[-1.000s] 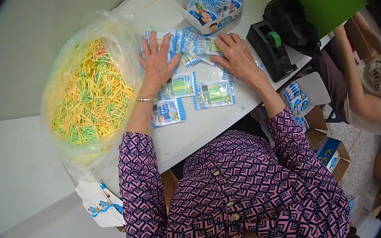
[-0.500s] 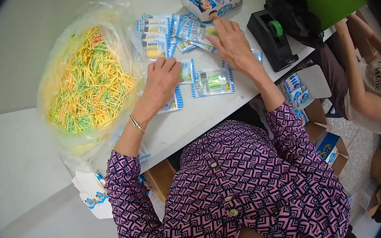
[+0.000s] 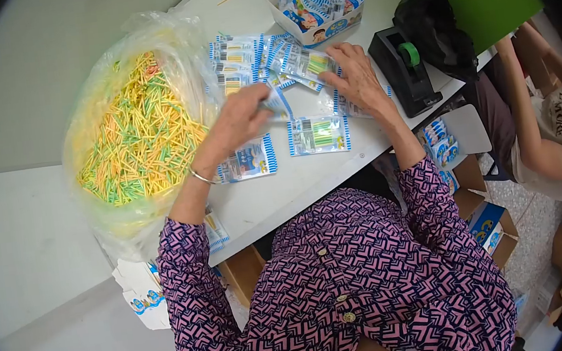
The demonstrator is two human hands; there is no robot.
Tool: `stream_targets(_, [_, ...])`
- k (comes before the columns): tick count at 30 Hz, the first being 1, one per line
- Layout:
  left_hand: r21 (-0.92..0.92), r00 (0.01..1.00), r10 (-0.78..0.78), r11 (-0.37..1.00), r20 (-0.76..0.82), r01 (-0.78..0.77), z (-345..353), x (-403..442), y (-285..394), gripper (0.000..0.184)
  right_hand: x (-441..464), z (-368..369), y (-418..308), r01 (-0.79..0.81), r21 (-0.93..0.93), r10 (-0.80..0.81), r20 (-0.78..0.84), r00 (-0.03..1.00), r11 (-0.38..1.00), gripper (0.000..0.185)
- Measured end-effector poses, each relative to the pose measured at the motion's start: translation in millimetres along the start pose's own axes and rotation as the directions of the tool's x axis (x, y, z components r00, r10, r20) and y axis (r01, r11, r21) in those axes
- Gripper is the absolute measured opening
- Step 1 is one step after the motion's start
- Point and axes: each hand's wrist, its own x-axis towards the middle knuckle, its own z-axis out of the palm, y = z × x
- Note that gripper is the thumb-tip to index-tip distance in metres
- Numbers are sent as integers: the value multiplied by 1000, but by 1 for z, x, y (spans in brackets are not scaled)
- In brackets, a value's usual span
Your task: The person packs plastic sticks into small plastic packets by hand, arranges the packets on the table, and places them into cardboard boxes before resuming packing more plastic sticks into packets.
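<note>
My left hand (image 3: 241, 119) pinches the edge of a small clear packet (image 3: 278, 103) with blue-striped ends, lifted and tilted over the table. My right hand (image 3: 357, 76) is open, its fingers spread and thumb apart, beside a packet of green and yellow sticks (image 3: 312, 65). Under its wrist lies another packet (image 3: 351, 106), partly hidden. A packet with green sticks (image 3: 319, 135) lies flat between my forearms. Near my left wrist rests a blue printed packet (image 3: 251, 159). Several overlapping packets (image 3: 237, 54) lie beyond my left hand.
A large clear bag (image 3: 186, 41) of yellow, green and orange sticks stands at left. At the back is a box (image 3: 340, 28) filled with packets. A black tape dispenser (image 3: 402, 71) and black plastic bag (image 3: 441, 32) are at right. Another person's arm (image 3: 531, 119) shows far right.
My left hand has picked up a packet from beside the green-stick packet and raised it slightly. My right hand has drawn back a little from the packet pile. The view has shifted slightly.
</note>
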Motion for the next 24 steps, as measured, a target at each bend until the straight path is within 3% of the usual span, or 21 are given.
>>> stream_targets(4, [-66,993,-115,991,-34,112,-40,22,-16,27,-12,-10,-2,8,-27,-10,-79,997,1000,46])
stream_targets(9, [248,989,2,968,147,-39,-54,31,-64,36,-29,-24,1,5,-41,-5,-6,1000,999,44])
stream_targets(11, [240,988,54,967,142,-87,-48,28,-75,37,-33,-26,3,1,-51,-1,10,1000,999,45])
stream_targets(13, [515,996,-31,857,88,-19,-51,25,-55,43,-30,-24,3,14,-74,-13,7,1000,997,46])
stream_targets(16, [586,1000,-12,810,-15,19,-49,29,-21,44,-20,-11,7,60,-91,-63,-29,998,994,46])
stream_targets(17, [586,1000,-14,810,-17,21,-41,35,-17,44,-17,-7,8,62,-90,-65,-27,998,994,46])
stream_targets(19, [358,990,115,930,-77,-81,-22,47,-7,46,-10,0,8,117,-62,-121,-65,991,991,47])
stream_targets(23, [365,988,100,930,-117,-51,16,63,7,46,2,-3,11,33,53,-36,46,998,998,49])
stream_targets(24, [338,975,87,941,-206,-13,24,67,5,46,3,-3,14,21,78,-28,90,996,997,50])
